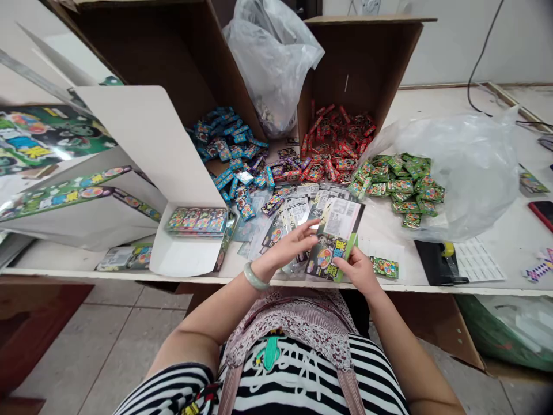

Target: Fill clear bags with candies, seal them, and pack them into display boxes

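My right hand (359,271) grips the lower right edge of a printed candy pouch (334,242), dark with green and bright lettering, thumb on top. At the pouch's left edge is my left hand (298,245), its fingers stretched out; I cannot tell whether they touch it. More flat pouches (276,230) lie fanned out beneath and behind. Beyond them are small blue candy packets (233,141), red candy packets (341,138) and a few purple ones (273,204). Green candy packets (401,184) are heaped to the right, and one green packet (384,267) lies beside my right hand.
An open white display box (185,256) with a row of packets stands at left, near folded printed cartons (78,196). Cardboard boxes (358,63) and a plastic bag (276,57) are behind. To the right lie a clear bag (475,167), a tape dispenser (440,262) and a label sheet (479,259).
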{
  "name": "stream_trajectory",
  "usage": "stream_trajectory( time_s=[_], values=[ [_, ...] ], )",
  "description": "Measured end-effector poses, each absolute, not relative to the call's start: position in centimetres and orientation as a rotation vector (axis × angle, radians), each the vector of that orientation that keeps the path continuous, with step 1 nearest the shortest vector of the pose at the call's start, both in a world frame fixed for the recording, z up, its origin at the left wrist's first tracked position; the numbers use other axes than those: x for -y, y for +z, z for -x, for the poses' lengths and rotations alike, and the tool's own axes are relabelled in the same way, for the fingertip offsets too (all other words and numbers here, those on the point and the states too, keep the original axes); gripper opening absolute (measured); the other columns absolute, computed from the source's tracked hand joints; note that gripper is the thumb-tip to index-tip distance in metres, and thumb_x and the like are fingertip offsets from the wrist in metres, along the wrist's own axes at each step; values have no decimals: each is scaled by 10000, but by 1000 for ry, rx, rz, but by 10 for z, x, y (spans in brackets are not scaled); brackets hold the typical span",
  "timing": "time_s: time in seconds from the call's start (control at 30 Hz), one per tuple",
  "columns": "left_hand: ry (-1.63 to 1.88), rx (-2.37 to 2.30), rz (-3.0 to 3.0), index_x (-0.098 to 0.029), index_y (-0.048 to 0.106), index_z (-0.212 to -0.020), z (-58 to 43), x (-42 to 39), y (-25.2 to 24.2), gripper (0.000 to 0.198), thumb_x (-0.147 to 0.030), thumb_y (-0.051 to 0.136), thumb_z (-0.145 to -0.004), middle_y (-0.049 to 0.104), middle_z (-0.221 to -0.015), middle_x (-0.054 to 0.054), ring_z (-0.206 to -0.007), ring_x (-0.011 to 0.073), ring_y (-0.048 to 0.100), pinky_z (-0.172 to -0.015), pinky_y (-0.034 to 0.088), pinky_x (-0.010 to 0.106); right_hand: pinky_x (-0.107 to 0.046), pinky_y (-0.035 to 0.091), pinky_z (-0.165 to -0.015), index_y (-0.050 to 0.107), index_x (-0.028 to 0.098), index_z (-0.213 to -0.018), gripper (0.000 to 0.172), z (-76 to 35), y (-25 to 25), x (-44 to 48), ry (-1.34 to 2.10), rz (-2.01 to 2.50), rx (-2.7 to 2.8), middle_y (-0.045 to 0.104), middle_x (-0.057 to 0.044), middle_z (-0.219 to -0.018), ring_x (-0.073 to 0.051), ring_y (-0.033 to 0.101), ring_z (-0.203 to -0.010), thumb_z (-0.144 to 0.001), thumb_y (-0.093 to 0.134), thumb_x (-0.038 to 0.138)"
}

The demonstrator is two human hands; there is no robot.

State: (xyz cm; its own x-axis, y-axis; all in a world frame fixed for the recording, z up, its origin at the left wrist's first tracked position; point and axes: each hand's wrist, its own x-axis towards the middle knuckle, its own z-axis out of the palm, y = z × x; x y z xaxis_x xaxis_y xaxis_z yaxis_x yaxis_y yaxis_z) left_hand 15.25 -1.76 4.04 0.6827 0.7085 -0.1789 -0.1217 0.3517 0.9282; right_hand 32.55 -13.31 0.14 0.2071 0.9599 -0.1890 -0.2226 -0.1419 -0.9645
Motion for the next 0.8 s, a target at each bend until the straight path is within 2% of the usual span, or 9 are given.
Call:
stream_trajectory(
  time_s=[0.1,0.2,0.33,0.4,0.47,0.53,0.63,0.73,0.8],
  values=[
    [822,-748,-1057,-211,608,-1274,-167,21,45,615,-437,836,-749,673,-831,-18,-716,88,588,-673,465,201,-476,606,-892,671,234,-974,470,-331,1,138,1387,1228,952,785,-61,-1005,-263,738,-907,-675,836,558],
    [873,-703,-1116,-245,528,-1406,-166,35,47,703,-401,817,-784,610,-735,-47,-654,82,528,-645,436,205,-432,595,-912,590,262,-1155,516,-343,10,136,1287,1160,969,764,-66,-1081,-240,725,-992,-751,811,494],
    [867,-634,-1194,-333,403,-1521,-148,58,47,737,-390,744,-870,652,-813,-15,-715,110,567,-704,483,244,-352,602,-762,439,307,-1320,661,-350,25,128,1094,1196,963,731,2,-899,-193,715,-820,-783,807,421],
    [852,-625,-1234,-349,415,-1508,-136,66,47,690,-385,723,-891,665,-875,-2,-764,115,597,-737,505,252,-357,604,-738,390,321,-1393,706,-346,27,130,1084,1213,1015,726,-2,-904,-197,713,-804,-812,776,430],
    [809,-636,-1271,-335,441,-1478,-124,71,47,655,-367,727,-890,664,-907,7,-793,119,623,-747,521,254,-366,606,-721,403,323,-1418,671,-340,27,135,1115,1217,1096,731,-29,-961,-208,716,-817,-846,733,447],
    [748,-647,-1295,-312,439,-1454,-112,75,46,657,-360,745,-874,664,-929,18,-816,133,655,-749,541,266,-358,594,-687,470,310,-1380,567,-335,26,140,1146,1231,1198,728,-33,-950,-203,704,-786,-877,696,440],
    [686,-693,-1355,-268,466,-1380,-95,83,44,590,-385,744,-873,661,-883,14,-785,141,675,-702,547,261,-329,555,-637,552,279,-1261,400,-327,30,145,1191,1246,1311,688,12,-789,-170,648,-670,-904,661,423],
    [808,-819,-1469,-217,599,-1150,-84,87,46,356,-461,686,-907,656,-809,2,-712,117,636,-648,516,240,-298,497,-566,597,258,-1101,262,-314,40,144,1230,1266,1318,620,39,-677,-149,582,-582,-919,619,445],
    [945,-912,-1525,-195,646,-964,-81,86,50,303,-495,651,-923,688,-836,22,-757,125,640,-699,523,261,-290,484,-575,622,247,-999,204,-303,51,140,1144,1288,1318,638,14,-739,-151,594,-640,-919,604,434]
  ],
)
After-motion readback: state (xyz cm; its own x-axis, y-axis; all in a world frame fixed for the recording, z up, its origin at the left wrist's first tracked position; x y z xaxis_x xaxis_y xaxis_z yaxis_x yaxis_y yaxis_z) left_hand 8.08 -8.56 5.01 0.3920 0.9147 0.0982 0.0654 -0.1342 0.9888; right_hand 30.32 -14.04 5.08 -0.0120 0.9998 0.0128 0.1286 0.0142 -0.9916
